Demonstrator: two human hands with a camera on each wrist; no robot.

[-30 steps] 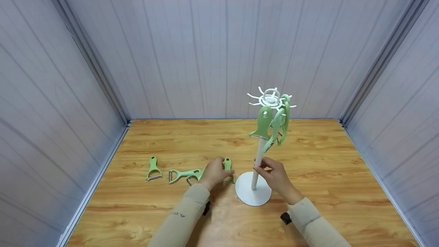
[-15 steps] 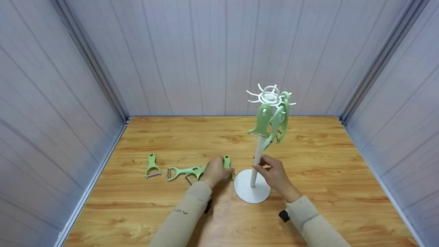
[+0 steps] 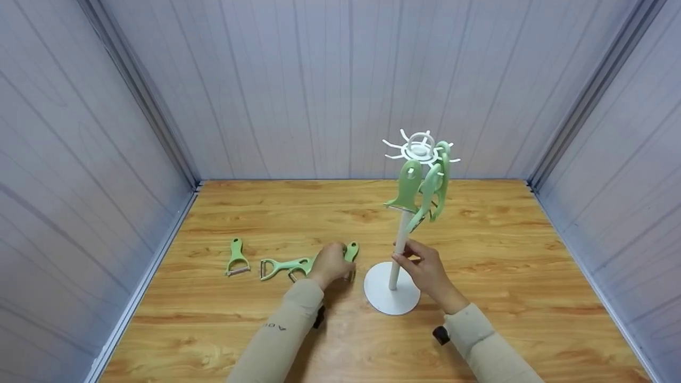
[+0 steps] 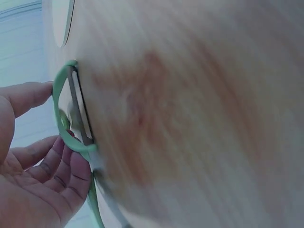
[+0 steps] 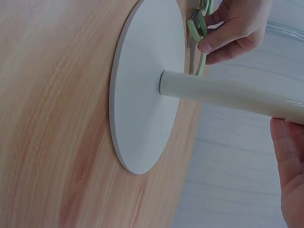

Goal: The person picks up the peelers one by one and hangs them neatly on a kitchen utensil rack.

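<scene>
My left hand [image 3: 331, 264] pinches a green Y-shaped peeler [image 3: 351, 251] at the wood surface. In the left wrist view, the thumb and fingers lie on opposite sides of its blade-end frame [image 4: 59, 107]. With thumb and fingers my right hand [image 3: 430, 274] grips the white pole [image 3: 403, 234] of an upright hook stand. Its round base [image 3: 380, 300] sits just right of the held peeler. Several green peelers hang by their handle holes from the stand's hooks, one flat-faced [image 3: 408, 186] in front. The right wrist view shows only part of the right hand.
Left of my left hand lie two more green peelers, a pale one [image 3: 287, 264] and a partly covered one [image 3: 302, 268]. Another peeler [image 3: 237, 258] lies farther left. White hooks [image 3: 393, 144] spread outward from the stand's top. Pale panel walls enclose the wooden table [image 3: 298, 213].
The peeler at my left hand has turned slightly, its handle end tipping right, and the hand has shifted a little left. My right hand keeps its grip on the pole.
</scene>
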